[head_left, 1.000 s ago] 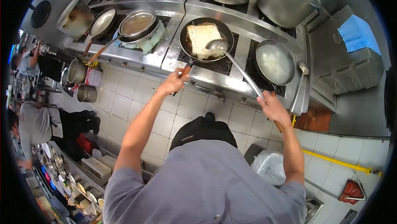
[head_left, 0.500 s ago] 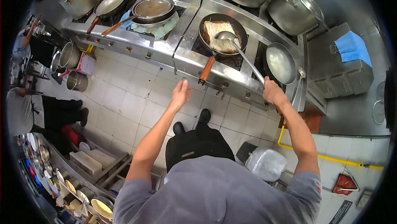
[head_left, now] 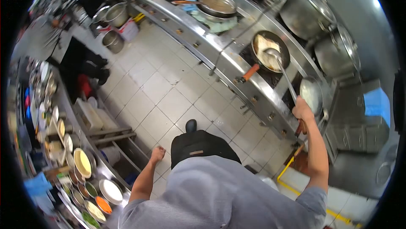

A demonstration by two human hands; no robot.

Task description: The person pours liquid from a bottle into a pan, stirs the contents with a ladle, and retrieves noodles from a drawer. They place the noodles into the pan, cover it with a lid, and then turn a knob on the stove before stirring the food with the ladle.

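Note:
My right hand (head_left: 303, 110) is closed round the handle of a long metal ladle (head_left: 287, 74). The ladle's bowl rests on pale, flat food (head_left: 265, 44) in a dark frying pan (head_left: 286, 54) on the stove. That pan's orange-brown handle (head_left: 251, 72) points toward the stove's front edge, with no hand on it. A smaller pan with whitish contents (head_left: 311, 96) sits just beyond my right hand. Low on the left, over the floor, my left hand (head_left: 158, 154) has its fingers curled in, and I cannot make out whether anything is inside.
Large lidded pots (head_left: 308, 11) stand behind the pan. More pans (head_left: 217, 4) sit along the stove (head_left: 190, 32). On the left, a counter (head_left: 95, 155) holds bowls of ingredients. A co-worker (head_left: 40, 39) stands at the upper left. A blue cloth (head_left: 376, 104) lies at the right.
The view has turned toward the left counter. My left hand has moved back from near the pan handle, and its fingers have curled. My right hand still holds the ladle in the pan.

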